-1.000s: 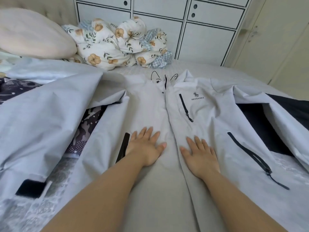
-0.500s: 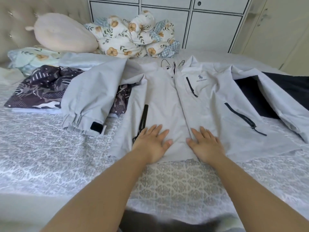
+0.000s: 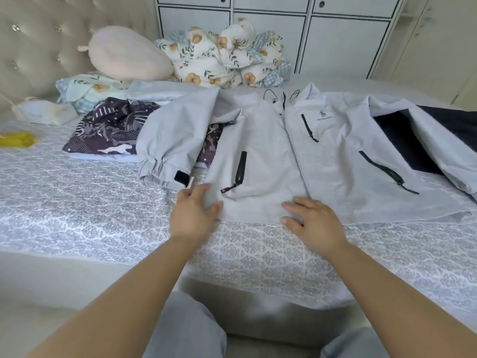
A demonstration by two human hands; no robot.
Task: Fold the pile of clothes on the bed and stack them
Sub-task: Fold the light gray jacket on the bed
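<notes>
A light grey zip jacket [image 3: 271,156] lies front-up and spread out on the patterned bedsheet [image 3: 103,215]. Its left sleeve [image 3: 170,140] is draped over a folded dark patterned garment [image 3: 111,130] that sits on a pale folded piece. The jacket's right sleeve [image 3: 444,151] runs off to the right across a black garment [image 3: 407,143]. My left hand [image 3: 193,213] rests on the jacket's lower left corner, thumb on the fabric. My right hand [image 3: 312,220] lies flat on the hem near the centre zip, fingers pointing left.
A cream pillow [image 3: 124,52] and a bundled floral duvet [image 3: 227,60] sit at the back against the padded headboard [image 3: 33,47] and white wardrobe [image 3: 335,34]. A yellow object [image 3: 15,139] lies at the far left. The bed's near edge [image 3: 77,275] is just before my knees.
Both hands have slid down the jacket front to its hem. My left hand has shifted out to the lower left corner. The view has pulled back from the bed.
</notes>
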